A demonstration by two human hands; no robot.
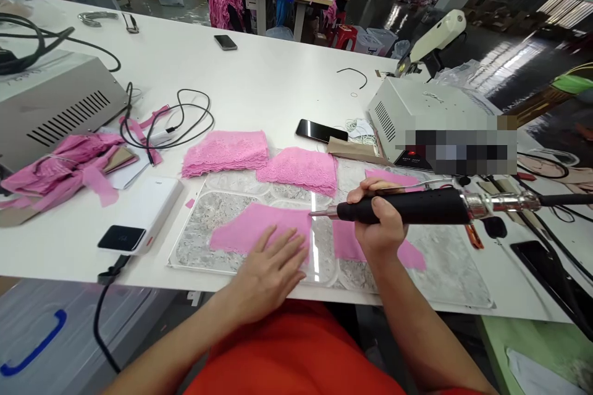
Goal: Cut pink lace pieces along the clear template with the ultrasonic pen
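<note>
My left hand [271,268] lies flat with fingers spread on a pink fabric piece [252,225] that rests on a clear glass plate [194,247]. My right hand [377,222] is wrapped round the black handle of a heated cutting tool [417,207]. Its metal tip points left and sits at the right edge of the pink piece. Another pink fabric piece [347,241] lies under my right hand.
Two folded stacks of pink lace [225,151] [299,168] lie behind the plate. A white control box [417,123] stands at the right, a grey machine [55,105] at the left. A white power bank [139,213], phones [321,130], cables and pink scraps [60,166] lie around. People work at far tables.
</note>
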